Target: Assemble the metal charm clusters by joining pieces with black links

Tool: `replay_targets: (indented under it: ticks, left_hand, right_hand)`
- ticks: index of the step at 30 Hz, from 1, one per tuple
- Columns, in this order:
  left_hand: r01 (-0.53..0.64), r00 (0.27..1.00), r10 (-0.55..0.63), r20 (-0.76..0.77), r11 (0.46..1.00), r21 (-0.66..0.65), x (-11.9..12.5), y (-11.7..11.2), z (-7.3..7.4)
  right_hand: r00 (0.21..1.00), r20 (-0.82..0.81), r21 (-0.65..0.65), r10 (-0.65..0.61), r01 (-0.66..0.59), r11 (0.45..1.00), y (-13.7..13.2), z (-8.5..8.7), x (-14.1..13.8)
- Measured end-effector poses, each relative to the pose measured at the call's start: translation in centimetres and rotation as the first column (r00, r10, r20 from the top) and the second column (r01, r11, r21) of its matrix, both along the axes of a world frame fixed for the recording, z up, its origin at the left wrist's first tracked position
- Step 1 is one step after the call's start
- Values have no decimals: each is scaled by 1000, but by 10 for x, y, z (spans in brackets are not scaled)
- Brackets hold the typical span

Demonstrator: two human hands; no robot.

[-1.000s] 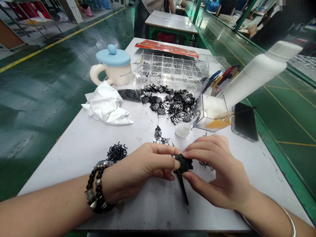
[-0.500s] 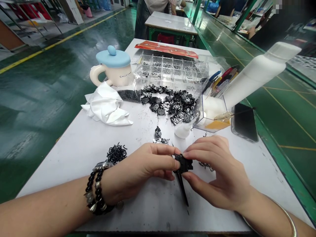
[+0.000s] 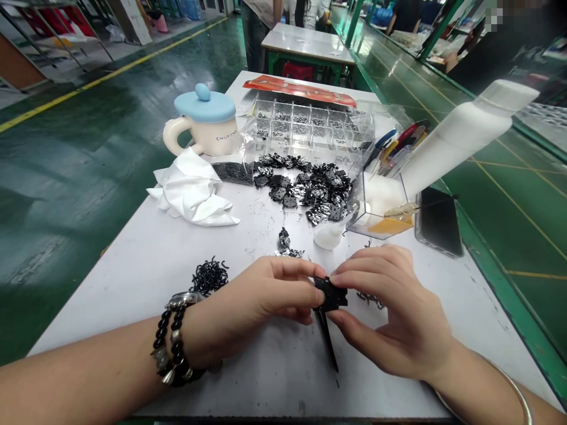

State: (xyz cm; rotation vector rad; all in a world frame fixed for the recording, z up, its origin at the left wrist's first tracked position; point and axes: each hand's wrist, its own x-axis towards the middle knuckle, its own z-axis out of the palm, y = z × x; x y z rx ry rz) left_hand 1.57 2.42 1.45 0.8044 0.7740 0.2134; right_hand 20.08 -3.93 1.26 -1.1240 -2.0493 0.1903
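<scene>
A small black plastic part [image 3: 331, 294] is held over the near middle of the table. My left hand [image 3: 274, 292] pinches its left side between thumb and fingers. On its right, my right hand [image 3: 392, 313] grips the edge with thumb below and fingertips above. Beneath the part, a dark pointed tool [image 3: 326, 342] that looks like tweezers extends toward me; its other end is hidden. Small curved black pieces [image 3: 209, 276] are heaped beyond my left wrist, and more curved pieces [image 3: 371, 300] lie partly hidden behind my right fingers.
Many black-and-silver parts [image 3: 319, 189] are piled mid-table before a clear compartment box [image 3: 301, 127]. A white cloth [image 3: 188, 192] and lidded mug [image 3: 217, 133] stand left. A small white bottle [image 3: 328, 236], pen holder [image 3: 381, 203], tall white bottle [image 3: 465, 139] and phone [image 3: 438, 221] are right.
Both hands keep hold of the black part, almost unmoved. The view has shifted very slightly. People beyond the far table have changed position.
</scene>
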Motion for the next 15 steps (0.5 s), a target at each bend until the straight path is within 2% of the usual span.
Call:
replay_targets:
  ticks: [9,15]
  left_hand:
    - [13,1000,-13,1,1000,-18,0,0,4]
    - [46,997,-47,55,999,23,1,0,6]
  right_hand:
    - [1000,0,-14,4,-4,1000,-1,2,-1]
    - [1000,-16,-22,13,-13,1000,-2,2,-1]
